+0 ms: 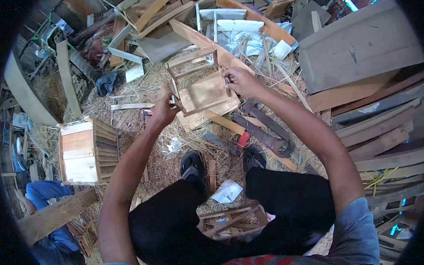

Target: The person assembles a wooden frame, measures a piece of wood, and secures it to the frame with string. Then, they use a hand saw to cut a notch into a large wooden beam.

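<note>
My left hand is closed around the left side of a small open wooden frame made of thin slats. On the frame's opposite side, the fingers of my right hand pinch its right edge. The frame is held above a light wooden board on the straw-covered ground. An orange-brown wood strip lies just below the board. Close by is a tool-like object with a red part, whose kind I cannot make out. Dark, strap-like pieces lie beside it.
A slatted wooden crate stands at left. Beyond it sits another person in blue jeans, partly behind a plank. Scrap boards pile up at the back, and a large grey panel leans at right. Another wooden frame lies between my legs.
</note>
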A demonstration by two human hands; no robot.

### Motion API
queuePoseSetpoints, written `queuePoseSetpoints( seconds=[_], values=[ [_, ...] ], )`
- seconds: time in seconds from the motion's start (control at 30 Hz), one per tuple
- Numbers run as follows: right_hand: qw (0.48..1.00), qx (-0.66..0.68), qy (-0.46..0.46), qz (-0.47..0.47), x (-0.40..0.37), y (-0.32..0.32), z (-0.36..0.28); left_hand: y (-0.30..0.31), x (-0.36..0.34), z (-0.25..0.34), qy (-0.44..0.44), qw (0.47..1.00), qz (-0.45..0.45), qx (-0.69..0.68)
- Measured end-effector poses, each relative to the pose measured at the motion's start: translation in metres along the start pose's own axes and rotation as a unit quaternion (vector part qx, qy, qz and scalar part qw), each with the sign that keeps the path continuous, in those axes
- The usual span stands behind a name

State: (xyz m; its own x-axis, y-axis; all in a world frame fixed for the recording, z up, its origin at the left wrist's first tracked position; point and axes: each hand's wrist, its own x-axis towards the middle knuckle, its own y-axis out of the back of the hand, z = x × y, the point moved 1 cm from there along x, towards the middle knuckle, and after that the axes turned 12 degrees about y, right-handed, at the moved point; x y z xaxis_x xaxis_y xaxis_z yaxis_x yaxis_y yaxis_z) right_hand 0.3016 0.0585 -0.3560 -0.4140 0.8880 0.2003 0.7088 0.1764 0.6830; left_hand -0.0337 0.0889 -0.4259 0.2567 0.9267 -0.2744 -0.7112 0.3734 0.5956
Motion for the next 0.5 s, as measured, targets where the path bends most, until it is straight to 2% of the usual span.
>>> queuePoseSetpoints(
  seconds=[0.07, 0.13, 0.2, 0.23, 0.33, 0.37, 0.43, 0.5],
  values=[
    [0.999, 0.036, 0.007, 0.013, -0.007, -0.023, 0.032, -0.004, -0.015, 0.024, 0.035, 0.999, -0.01, 0.025],
    [0.998, 0.057, 0.021, 0.0, -0.018, -0.023, 0.025, -0.022, -0.001, -0.005, 0.032, 0.998, -0.044, 0.04],
    [0.997, 0.073, 0.008, 0.014, -0.035, -0.033, 0.027, -0.037, 0.005, -0.03, 0.033, 0.999, -0.033, 0.008],
    [0.996, 0.021, 0.048, 0.069, -0.047, -0.039, 0.031, -0.044, 0.005, -0.035, 0.034, 0.999, -0.027, -0.007],
    [0.986, -0.042, -0.013, 0.161, -0.097, -0.065, 0.039, -0.055, -0.004, -0.048, -0.013, 0.999, 0.031, -0.012],
    [0.992, -0.069, -0.071, 0.081, -0.124, -0.083, 0.047, -0.063, -0.009, -0.054, 0.046, 0.995, 0.013, -0.09],
    [0.972, -0.118, -0.186, -0.086, -0.178, -0.116, 0.068, -0.09, -0.032, -0.064, 0.062, 0.98, 0.13, -0.137],
    [0.956, -0.206, -0.195, -0.076, -0.196, -0.118, 0.063, -0.123, -0.058, -0.067, 0.119, 0.957, 0.182, -0.19]
  ],
)
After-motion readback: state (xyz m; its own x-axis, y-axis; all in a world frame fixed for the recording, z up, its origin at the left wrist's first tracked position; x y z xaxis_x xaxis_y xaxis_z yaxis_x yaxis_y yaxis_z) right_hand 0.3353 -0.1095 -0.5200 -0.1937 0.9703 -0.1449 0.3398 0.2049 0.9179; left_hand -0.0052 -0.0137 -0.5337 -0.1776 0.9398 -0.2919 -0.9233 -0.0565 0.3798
